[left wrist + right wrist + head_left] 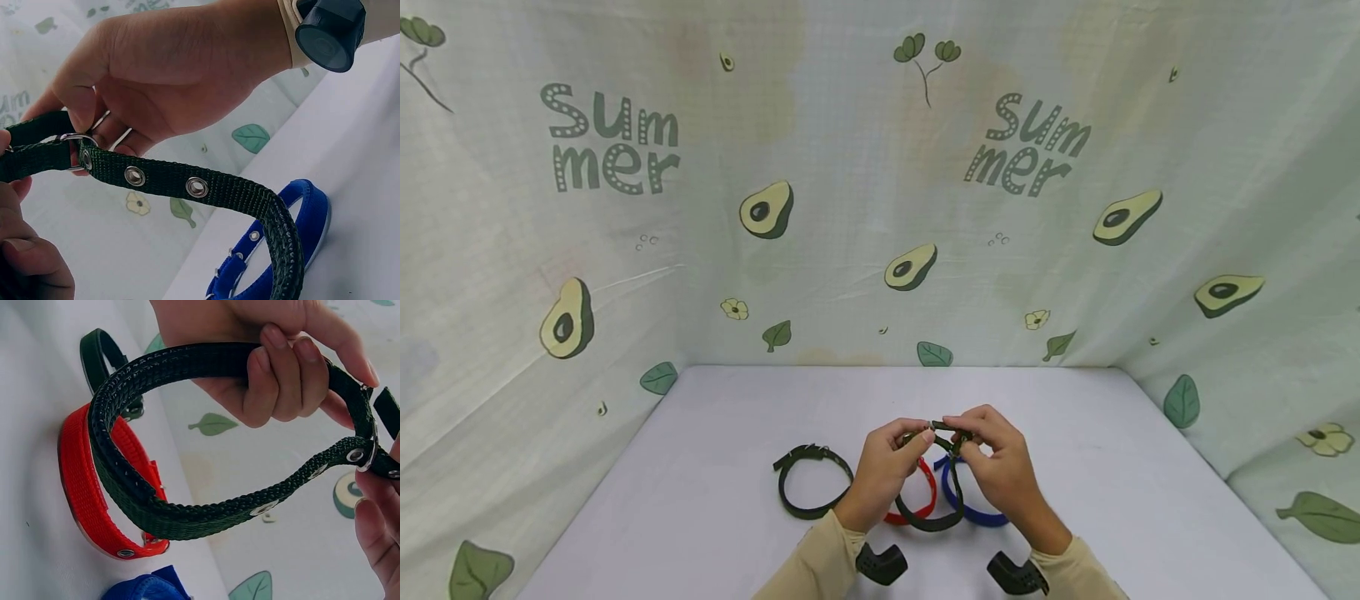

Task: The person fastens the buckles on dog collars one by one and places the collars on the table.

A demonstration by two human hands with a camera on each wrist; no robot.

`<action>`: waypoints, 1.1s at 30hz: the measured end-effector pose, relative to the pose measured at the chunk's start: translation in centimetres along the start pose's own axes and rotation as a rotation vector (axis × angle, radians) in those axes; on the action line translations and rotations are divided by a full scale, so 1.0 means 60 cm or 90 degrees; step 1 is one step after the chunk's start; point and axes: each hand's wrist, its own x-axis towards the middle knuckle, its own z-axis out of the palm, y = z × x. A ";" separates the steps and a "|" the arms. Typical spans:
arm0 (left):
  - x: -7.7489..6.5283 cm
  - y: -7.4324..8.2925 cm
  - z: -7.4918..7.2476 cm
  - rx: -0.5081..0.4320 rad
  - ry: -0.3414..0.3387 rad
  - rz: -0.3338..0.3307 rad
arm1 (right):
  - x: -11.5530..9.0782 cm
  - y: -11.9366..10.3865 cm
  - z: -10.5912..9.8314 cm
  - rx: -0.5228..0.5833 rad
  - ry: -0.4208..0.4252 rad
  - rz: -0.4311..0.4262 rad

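Note:
Both hands hold a dark green webbing collar (934,524) with metal eyelets, its loop hanging below them. My left hand (883,468) grips one side of the band, fingers curled round it in the right wrist view. My right hand (1004,468) pinches the strap by a metal buckle (78,136), seen in the left wrist view. The strap passes through the buckle's frame; whether its pin sits in an eyelet, I cannot tell. Behind the held loop, a red collar (78,487) and a blue collar (312,219) are on the table.
A second dark green collar (806,513) rests on the white table (700,467), left of my left hand. Black wrist devices (882,565) show below both forearms. A cloth printed with avocados and leaves (835,167) surrounds the table at the back and sides.

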 end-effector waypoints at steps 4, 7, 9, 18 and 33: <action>0.000 0.001 0.001 -0.004 0.006 0.002 | 0.000 -0.002 -0.001 -0.017 -0.001 -0.016; 0.001 0.003 0.002 -0.007 0.008 0.000 | 0.000 -0.001 -0.001 -0.035 0.000 -0.031; 0.002 0.003 0.002 -0.007 0.009 0.000 | 0.001 0.000 -0.002 -0.050 -0.001 -0.037; 0.002 0.004 -0.001 -0.011 0.003 0.001 | 0.001 0.001 0.004 -0.097 -0.014 -0.102; 0.005 0.000 -0.002 -0.039 0.002 0.027 | 0.001 -0.002 0.012 -0.123 -0.014 -0.115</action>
